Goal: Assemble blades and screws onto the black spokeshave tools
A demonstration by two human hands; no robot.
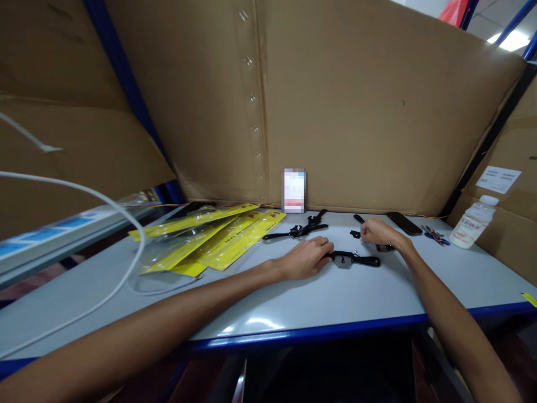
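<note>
My left hand (308,258) is wrapped round one handle of a black spokeshave (344,259), which lies on the table with its grey blade face and other handle showing. Beyond it, my right hand (377,232) has its fingers pinched together, fingertips pointing down; whatever they hold, if anything, is hidden. Beside those fingertips is a small black plate (354,234), and small screws (356,252) lie just below. Partly behind the right hand is another black spokeshave (358,218), its middle covered. Two more spokeshaves (308,226) lie crossed behind my left hand.
Yellow-backed clear packages (235,240) are heaped on the left. A phone (295,190) leans against the cardboard wall (335,112). On the right are a dark phone (403,223), keys (435,235) and a white bottle (473,223). A white cable (113,204) loops at left.
</note>
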